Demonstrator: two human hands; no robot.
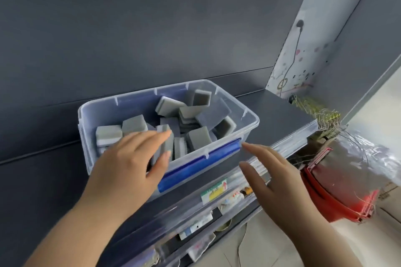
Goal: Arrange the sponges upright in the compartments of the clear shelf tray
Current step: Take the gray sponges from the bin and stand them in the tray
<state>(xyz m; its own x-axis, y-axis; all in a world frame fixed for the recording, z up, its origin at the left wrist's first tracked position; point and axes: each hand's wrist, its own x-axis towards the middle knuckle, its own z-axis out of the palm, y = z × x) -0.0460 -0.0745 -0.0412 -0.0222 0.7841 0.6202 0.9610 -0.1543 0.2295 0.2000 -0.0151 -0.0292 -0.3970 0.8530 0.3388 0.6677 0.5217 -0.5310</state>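
A clear plastic bin (249, 122) with a blue front strip stands on a dark shelf. Several grey-and-white sponges (198, 138) lie jumbled inside it. My left hand (132, 162) reaches over the bin's front wall, and its thumb and fingers pinch one upright sponge (168, 144) near the front left. My right hand (269, 178) hovers just right of the bin's front right corner, fingers straight, holding nothing. No divided shelf tray is visible.
The dark shelf top (275, 115) runs right of the bin against a grey back wall. Clear drawers (217, 199) sit below the shelf. A red container under plastic wrap (338, 191) stands at lower right, with wire hangers (321, 115) above it.
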